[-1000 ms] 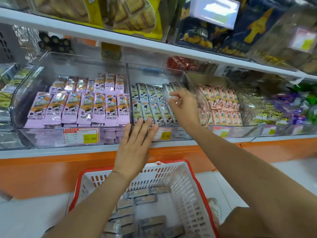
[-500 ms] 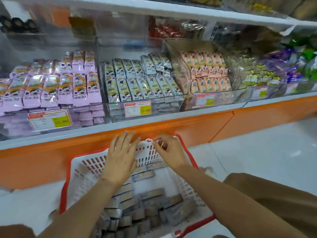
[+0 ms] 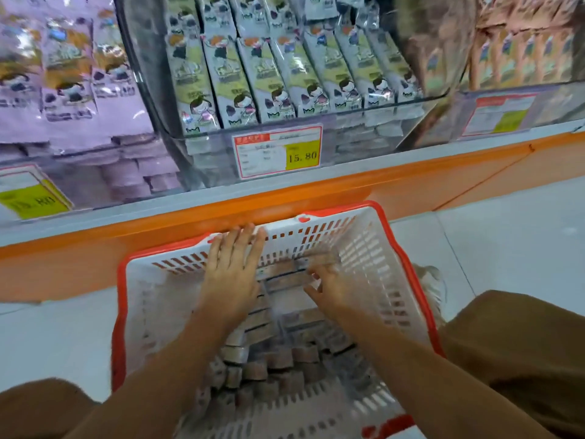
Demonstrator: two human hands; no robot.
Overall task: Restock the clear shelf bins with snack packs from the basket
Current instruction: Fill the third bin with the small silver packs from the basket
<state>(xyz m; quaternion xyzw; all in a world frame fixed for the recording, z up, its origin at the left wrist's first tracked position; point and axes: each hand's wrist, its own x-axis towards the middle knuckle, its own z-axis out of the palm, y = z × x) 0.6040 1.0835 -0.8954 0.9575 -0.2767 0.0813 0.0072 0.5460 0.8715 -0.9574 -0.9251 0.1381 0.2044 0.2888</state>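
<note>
In the basket [image 3: 373, 255], snack packs [image 3: 286, 278] lie crosswise between the flat, empty left hand [image 3: 232, 274] and the blurred right hand [image 3: 329, 289], whose grip I cannot tell.

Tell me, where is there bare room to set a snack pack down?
Bare floor tile lies left of the basket and right of it, below the orange shelf base. The basket's near half is heaped with packs, and the middle bin's front row is packed side to side.

Basket [image 3: 373, 248] was white perforated plastic, red rim; clear glossy plastic bin [image 3: 152, 90]; shiny foil-like snack packs [image 3: 259, 80]; paper price tag [image 3: 278, 152].
</note>
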